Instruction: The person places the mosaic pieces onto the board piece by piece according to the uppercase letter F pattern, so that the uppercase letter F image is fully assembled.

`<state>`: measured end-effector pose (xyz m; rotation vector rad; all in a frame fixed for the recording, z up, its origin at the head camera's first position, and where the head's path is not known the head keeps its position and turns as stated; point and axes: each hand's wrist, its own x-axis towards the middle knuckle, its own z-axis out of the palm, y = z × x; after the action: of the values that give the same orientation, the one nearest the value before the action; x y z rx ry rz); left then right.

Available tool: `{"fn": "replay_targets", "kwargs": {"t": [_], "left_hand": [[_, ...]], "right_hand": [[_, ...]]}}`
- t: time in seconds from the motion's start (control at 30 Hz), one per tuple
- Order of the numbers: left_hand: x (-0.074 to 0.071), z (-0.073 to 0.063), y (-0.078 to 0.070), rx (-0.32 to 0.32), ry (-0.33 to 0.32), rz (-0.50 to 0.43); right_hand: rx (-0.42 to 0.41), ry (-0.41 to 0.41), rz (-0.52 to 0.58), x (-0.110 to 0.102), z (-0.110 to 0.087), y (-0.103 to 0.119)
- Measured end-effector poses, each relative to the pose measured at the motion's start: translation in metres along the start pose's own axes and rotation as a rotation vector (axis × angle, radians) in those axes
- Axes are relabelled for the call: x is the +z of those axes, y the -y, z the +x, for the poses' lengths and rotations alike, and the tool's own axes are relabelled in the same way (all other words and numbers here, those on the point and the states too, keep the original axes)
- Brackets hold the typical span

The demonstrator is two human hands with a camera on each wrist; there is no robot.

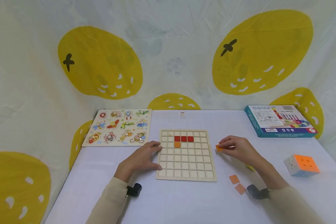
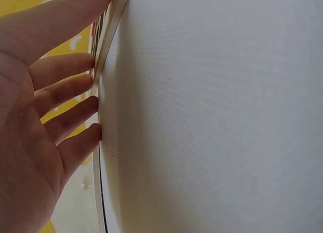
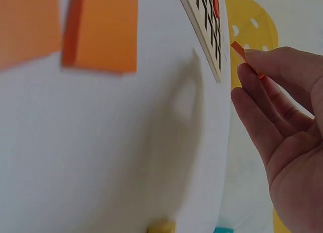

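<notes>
A square wooden grid board lies on the white table. Three red square tiles sit side by side in one of its upper rows, with an orange tile directly below the leftmost. My left hand rests against the board's left edge, thumb and fingers spread along it. Just right of the board, my right hand pinches another orange tile between thumb and fingertips, raised above the table. Two loose orange tiles lie near my right wrist. A yellow piece is partly hidden under the right forearm.
At the back left lies a wooden insect puzzle. A teal-edged toy box stands at the back right, and a puzzle cube in front of it. A small printed card lies behind the board.
</notes>
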<state>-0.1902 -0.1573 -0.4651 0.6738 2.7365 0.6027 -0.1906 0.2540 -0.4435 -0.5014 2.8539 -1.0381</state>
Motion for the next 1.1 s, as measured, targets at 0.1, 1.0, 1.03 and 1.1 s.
{"fn": "replay_targets", "kwargs": {"t": [0.1, 1.0, 1.03, 1.1], "left_hand": [[0.000, 0.001, 0.001, 0.008, -0.004, 0.013], [-0.002, 0.001, 0.000, 0.003, -0.002, -0.004], [-0.002, 0.001, 0.000, 0.003, 0.000, 0.001], [-0.002, 0.001, 0.001, 0.000, 0.005, 0.001]], "right_hand": [[-0.018, 0.022, 0.014, 0.012, 0.014, 0.005], [-0.126, 0.157, 0.118, 0.099, 0.075, 0.079], [-0.126, 0.154, 0.110, 0.101, 0.075, 0.079], [-0.129, 0.146, 0.099, 0.103, 0.075, 0.080]]}}
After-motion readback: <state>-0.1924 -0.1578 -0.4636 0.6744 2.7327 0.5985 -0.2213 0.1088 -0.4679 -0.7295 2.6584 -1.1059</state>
